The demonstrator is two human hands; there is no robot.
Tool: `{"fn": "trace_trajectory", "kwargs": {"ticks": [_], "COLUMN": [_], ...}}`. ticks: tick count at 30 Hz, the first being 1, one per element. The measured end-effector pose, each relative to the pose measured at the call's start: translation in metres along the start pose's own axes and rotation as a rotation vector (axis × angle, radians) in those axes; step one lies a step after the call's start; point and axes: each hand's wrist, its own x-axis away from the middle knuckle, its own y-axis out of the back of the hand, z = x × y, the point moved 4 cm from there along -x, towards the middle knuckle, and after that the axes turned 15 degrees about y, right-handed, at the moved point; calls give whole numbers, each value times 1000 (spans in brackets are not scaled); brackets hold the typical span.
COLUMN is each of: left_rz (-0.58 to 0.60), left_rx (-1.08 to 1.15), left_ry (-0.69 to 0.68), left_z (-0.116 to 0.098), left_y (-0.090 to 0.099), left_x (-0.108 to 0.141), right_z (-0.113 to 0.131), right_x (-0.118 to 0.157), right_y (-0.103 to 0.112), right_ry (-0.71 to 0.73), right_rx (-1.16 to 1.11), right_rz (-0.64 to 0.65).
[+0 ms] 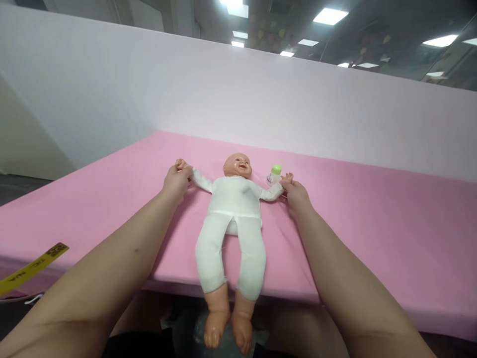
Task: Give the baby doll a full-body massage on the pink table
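A baby doll [236,196] with a white cloth body and plastic head, hands and feet lies on its back on the pink-covered table [357,233]. Its arms are stretched out to both sides, and its feet hang over the front edge. My left hand [178,180] is closed around the doll's wrist at the left of the view. On the other side, my right hand [296,194] pinches the other wrist, with the doll's fingers showing above mine. Just behind that wrist is a small baby bottle [275,174] with a light green cap.
A white panel wall [261,94] closes off the back of the table and continues along the left. A yellow strap with black print [35,268] crosses the lower left, near the table's front edge. My legs are under the table edge.
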Motion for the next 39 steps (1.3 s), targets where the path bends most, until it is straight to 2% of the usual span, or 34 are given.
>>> {"fn": "trace_trajectory", "kwargs": {"ticks": [4, 8, 14, 21, 24, 26, 28, 30, 32, 35, 37, 39], "left_rz": [-150, -176, -197, -175, -103, -48, 21, 116, 205, 242, 277, 211], "left_rx": [-123, -347, -664, -710, -627, -506, -330, -182, -76, 30, -89, -308], "left_ry": [24, -48, -123, -350, -446, -513, -600, -701, -767, -797, -878, -966], "left_z": [6, 8, 4, -9, -23, -31, -34, -26, -6, 41, 71, 94], "left_y": [19, 28, 24, 11, 5, 7, 17, 34, 56, 90, 101, 105], "left_x": [-16, -18, -13, 15, 45, 76, 116, 164, 210, 264, 290, 303], "right_z": [-10, -9, -5, -5, -4, -4, -4, -5, -7, -11, -13, -14], "right_x": [-7, -5, 2, 6, 6, 5, 5, 4, 3, 1, -1, -2], "right_y": [16, 18, 8, -1, -3, -4, -4, -5, -5, -6, -6, -7], "right_ry": [-98, -127, -186, -197, -190, -186, -183, -181, -169, -149, -153, -157], "right_rx": [40, 55, 11, -58, -71, -79, -84, -75, -69, -77, -70, -53], "right_rz": [-82, -67, 18, 122, 152, 166, 174, 184, 201, 223, 208, 195]}}
